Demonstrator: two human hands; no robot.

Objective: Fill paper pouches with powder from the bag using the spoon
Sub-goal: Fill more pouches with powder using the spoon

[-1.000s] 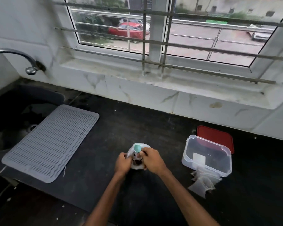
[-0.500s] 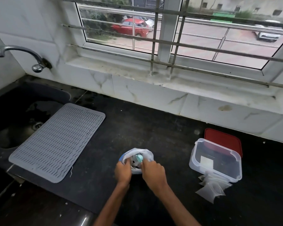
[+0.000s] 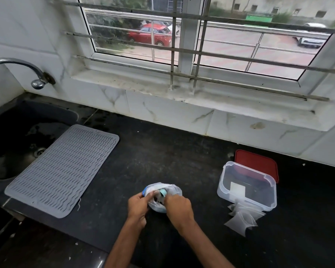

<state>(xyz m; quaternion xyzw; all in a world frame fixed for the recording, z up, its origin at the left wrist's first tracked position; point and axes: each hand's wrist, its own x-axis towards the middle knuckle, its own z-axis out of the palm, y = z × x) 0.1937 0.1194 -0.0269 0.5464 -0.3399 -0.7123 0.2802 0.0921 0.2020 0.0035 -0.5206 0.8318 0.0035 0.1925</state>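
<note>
Your left hand [image 3: 138,205] pinches the rim of the bag [image 3: 169,190] at its 9 o'clock side, fingers closed on the thin plastic. Your right hand [image 3: 179,206] is closed around the spoon [image 3: 163,192], whose teal end pokes up at the bag's mouth; the bowl end is hidden inside, so you can't tell whether it's loaded. The bag sits on the dark counter [image 3: 162,155], low centre of view, touching both hands.

Handling, judged from looks: the bag is soft, floppy film with no stiffness, and it likely collapses if you let the rim go. Hold it by the rolled top edge, not the belly; squeezing the belly probably pushes powder out. It's probably light, so it can slide on the smooth counter; pin it down with the left hand while scooping. The spoon looks like rigid plastic, small and light; grip it mid-handle for control.

The paper pouches [image 3: 242,217] lie in a loose fan at 3 o'clock from the bag, well apart from it, just against the front of the clear container [image 3: 247,187]. They look thin, translucent and crushable, so take one by its top edge and open it gently. A heaped spoonful carried across that gap could spill. The red lid [image 3: 257,161] lies behind the container at 1 o'clock. The grey mat [image 3: 64,169] lies at 9 o'clock, untouched, partly over the sink [image 3: 17,136].
</note>
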